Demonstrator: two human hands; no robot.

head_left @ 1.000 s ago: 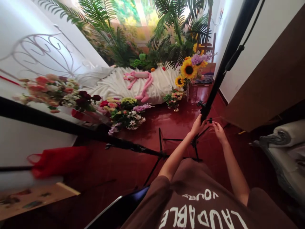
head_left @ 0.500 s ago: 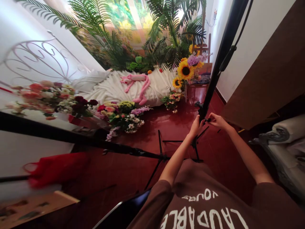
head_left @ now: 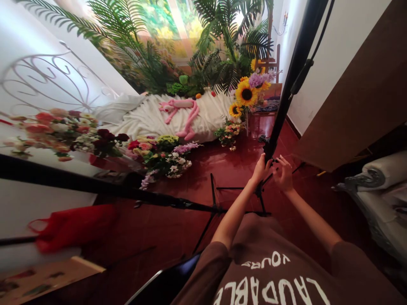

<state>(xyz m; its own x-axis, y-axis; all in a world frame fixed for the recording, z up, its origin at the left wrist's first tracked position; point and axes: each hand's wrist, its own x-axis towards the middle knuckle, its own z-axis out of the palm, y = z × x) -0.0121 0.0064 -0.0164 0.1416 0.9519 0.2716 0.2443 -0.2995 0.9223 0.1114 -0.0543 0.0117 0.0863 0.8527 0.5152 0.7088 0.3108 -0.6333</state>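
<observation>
"Where's the pole (head_left: 278,123)?"
"Right of centre, slanting from the far right down to the hands."
"What's the left hand (head_left: 261,168) doing?"
"It's wrapped round the pole's lower part, thumb up along the near side. Some of its fingers are hidden behind."
"And the right hand (head_left: 284,174)?"
"Just to the right, fingers bent and loosely spread, by a small black knob (head_left: 274,160) on the pole. I can't tell whether a fingertip touches it."
"Anything on the left?"
"A second pole (head_left: 95,183) slants across, with a red bag (head_left: 74,226) on its near side."
"And at the far side?"
"A pink toy (head_left: 193,112) lies on a white blanket (head_left: 152,116). Sunflowers (head_left: 246,94) stand at the blanket's right end, and mixed flowers (head_left: 167,154) sit along its near edge, over the red floor (head_left: 216,163)."
</observation>
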